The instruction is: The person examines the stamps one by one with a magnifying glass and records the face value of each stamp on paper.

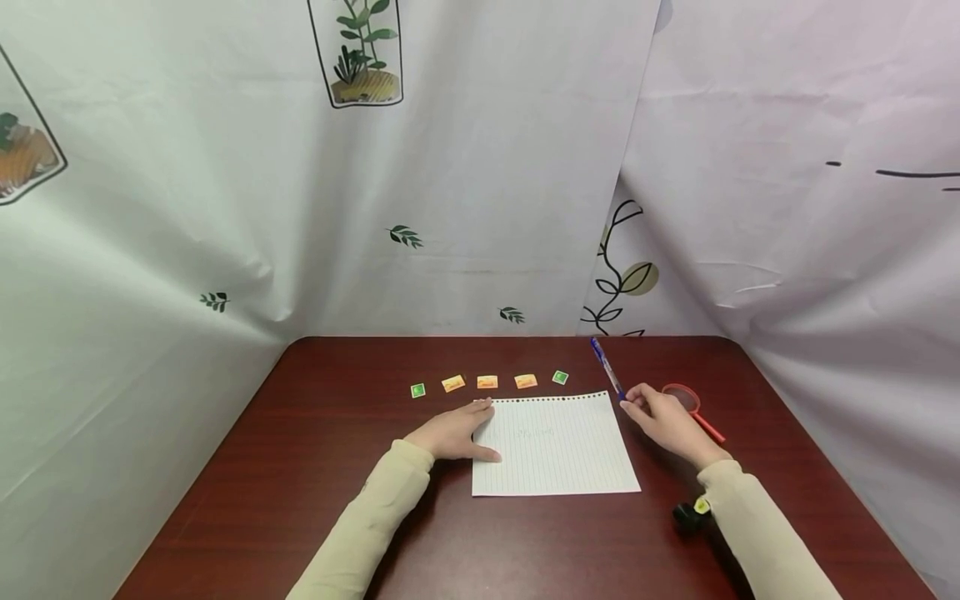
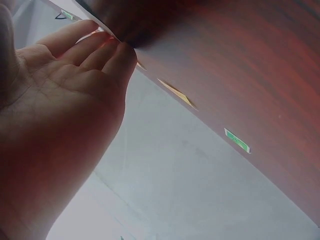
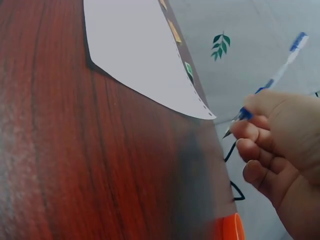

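A sheet of lined paper (image 1: 558, 467) with punched holes along its far edge lies on the table, with faint writing near its upper middle. My left hand (image 1: 453, 432) rests on the sheet's left edge, thumb and fingers spread. Seen from the left wrist, that hand (image 2: 75, 95) has its fingertips at the paper's edge. To the right of the sheet, my right hand (image 1: 667, 421) pinches a blue pen (image 1: 607, 367) between thumb and fingers. In the right wrist view the pen (image 3: 282, 70) slants above the table, its bare writing tip pointing down, apart from the paper.
Behind the sheet runs a row of small stamp-like pieces: orange ones (image 1: 487, 382) in the middle, a green one (image 1: 417, 390) at each end. A red magnifying glass (image 1: 708, 427) lies beside my right hand. A dark object (image 1: 686, 518) with a yellow-green part sits by the right sleeve.
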`<control>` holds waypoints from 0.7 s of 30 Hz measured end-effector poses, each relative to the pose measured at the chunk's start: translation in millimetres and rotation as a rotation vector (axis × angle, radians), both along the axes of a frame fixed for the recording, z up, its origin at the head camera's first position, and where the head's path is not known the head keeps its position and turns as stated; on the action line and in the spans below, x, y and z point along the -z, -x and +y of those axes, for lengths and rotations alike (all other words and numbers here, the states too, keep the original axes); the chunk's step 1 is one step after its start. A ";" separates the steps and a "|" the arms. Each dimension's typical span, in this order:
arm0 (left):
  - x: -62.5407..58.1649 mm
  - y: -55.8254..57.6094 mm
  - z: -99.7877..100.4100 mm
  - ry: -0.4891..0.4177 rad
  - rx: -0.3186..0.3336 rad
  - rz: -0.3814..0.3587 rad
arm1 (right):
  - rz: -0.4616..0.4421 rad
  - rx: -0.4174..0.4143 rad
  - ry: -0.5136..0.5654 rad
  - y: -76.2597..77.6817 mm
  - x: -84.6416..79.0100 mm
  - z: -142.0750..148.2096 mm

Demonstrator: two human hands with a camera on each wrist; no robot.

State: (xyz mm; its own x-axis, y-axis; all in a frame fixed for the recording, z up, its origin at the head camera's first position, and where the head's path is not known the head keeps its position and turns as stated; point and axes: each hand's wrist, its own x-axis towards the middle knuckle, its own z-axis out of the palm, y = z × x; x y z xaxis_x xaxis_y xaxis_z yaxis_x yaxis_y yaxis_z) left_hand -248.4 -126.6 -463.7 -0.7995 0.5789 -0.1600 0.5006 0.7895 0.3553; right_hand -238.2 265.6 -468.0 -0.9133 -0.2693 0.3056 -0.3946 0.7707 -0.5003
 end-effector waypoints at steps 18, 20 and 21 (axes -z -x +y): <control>1.8 -0.1 0.0 -0.002 0.000 -0.002 | -0.013 0.054 0.076 -6.1 -1.9 -2.9; 1.1 0.0 0.0 -0.002 -0.001 -0.001 | -0.005 0.054 0.084 -6.7 -1.5 -2.8; 0.9 0.2 0.0 0.000 -0.001 0.001 | 0.001 0.054 0.090 -6.7 -1.1 -2.8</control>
